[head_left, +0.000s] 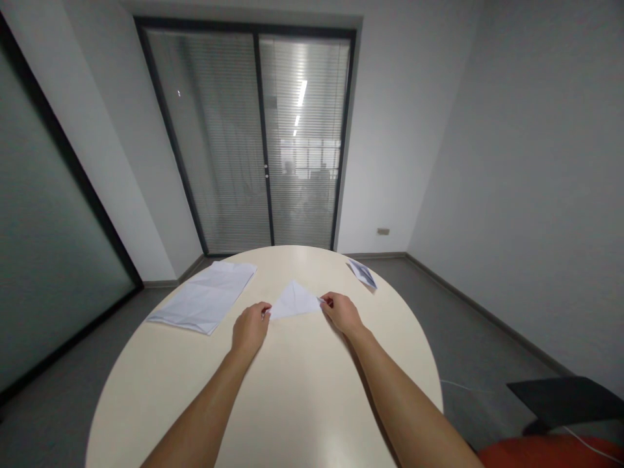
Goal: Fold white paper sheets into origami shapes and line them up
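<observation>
A white sheet of paper [294, 301], folded into a triangle with its peak pointing away from me, is stretched between my hands over the table. My left hand [251, 327] pinches its left corner between thumb and fingers. At the opposite corner, my right hand [342, 312] grips the paper in the same way. A crease runs down from the peak. The fingertips partly hide both corners.
The round cream table [287, 390] carries a stack of white sheets [207, 296] at the left and a printed, folded paper [363, 274] near the far right edge. A black chair part [570, 398] and a red seat [550, 452] stand at the lower right.
</observation>
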Available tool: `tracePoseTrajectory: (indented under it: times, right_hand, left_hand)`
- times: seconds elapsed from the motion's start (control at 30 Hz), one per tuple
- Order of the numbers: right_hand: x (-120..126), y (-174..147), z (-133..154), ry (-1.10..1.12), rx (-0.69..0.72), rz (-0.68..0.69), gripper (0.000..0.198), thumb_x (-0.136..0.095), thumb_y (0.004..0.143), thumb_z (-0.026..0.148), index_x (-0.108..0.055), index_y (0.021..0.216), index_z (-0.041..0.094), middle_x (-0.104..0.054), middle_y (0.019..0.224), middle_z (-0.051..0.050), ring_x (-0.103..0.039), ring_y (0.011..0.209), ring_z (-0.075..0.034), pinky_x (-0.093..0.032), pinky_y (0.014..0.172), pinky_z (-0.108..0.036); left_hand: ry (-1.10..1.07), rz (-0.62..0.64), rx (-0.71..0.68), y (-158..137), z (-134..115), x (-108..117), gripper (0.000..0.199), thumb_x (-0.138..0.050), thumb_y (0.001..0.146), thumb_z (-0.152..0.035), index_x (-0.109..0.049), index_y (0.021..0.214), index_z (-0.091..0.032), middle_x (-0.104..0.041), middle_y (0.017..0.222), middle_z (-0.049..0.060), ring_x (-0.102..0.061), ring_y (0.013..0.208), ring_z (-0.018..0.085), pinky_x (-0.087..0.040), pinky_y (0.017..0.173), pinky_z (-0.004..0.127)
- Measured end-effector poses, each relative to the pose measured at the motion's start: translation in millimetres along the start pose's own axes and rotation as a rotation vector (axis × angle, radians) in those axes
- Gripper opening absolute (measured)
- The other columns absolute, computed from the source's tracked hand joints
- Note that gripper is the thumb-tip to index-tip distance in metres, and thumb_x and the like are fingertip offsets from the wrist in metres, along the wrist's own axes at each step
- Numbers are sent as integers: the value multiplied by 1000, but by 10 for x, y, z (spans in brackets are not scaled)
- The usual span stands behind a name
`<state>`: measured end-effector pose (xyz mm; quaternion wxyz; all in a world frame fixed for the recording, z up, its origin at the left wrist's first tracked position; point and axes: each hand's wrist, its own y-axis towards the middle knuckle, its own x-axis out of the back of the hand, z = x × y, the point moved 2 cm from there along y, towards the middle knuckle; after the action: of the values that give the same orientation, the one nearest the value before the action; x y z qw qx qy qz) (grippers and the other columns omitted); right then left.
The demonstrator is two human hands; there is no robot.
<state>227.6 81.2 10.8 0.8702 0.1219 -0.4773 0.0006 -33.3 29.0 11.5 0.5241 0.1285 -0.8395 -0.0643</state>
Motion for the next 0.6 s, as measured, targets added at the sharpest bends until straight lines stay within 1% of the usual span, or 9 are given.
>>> tracePoseTrajectory:
  times: [0.13, 0.23, 0.43, 0.6]
  right_hand:
    - [31, -20, 45, -37, 20, 13, 20, -58, 93, 28, -75, 102, 23, -77, 101, -5, -68, 89, -18, -43, 74, -25]
    - [60, -41, 88, -73, 46, 3, 20, -57, 93, 26, -75, 102, 22, -76, 103, -6, -67, 92, -19, -44, 77, -26]
    - [70, -65, 134, -168, 106, 19, 25, -55, 96, 26, -76, 109, 22, -74, 109, -9, -65, 102, -21, -44, 86, -28]
    - [41, -57, 126, -194, 134, 36, 28, -54, 97, 25, -76, 113, 23, -72, 112, -10, -64, 105, -22, -44, 89, -28]
  left_hand:
    - [62, -12, -44, -10, -11, -11, 26, -54, 94, -21, -71, 114, -21, -76, 112, 7, -68, 103, 22, -48, 86, 30]
    - [109, -15, -63, -27, -30, -6, 28, -51, 96, -21, -71, 116, -20, -75, 111, 9, -67, 105, 23, -48, 89, 31]
    - [229, 18, -114, -62, -105, 20, 32, -45, 99, -19, -71, 118, -20, -72, 113, 10, -65, 104, 25, -48, 87, 33]
    - [256, 37, -122, -72, -128, 18, 33, -43, 99, -18, -71, 118, -20, -70, 113, 11, -63, 103, 25, -47, 86, 33]
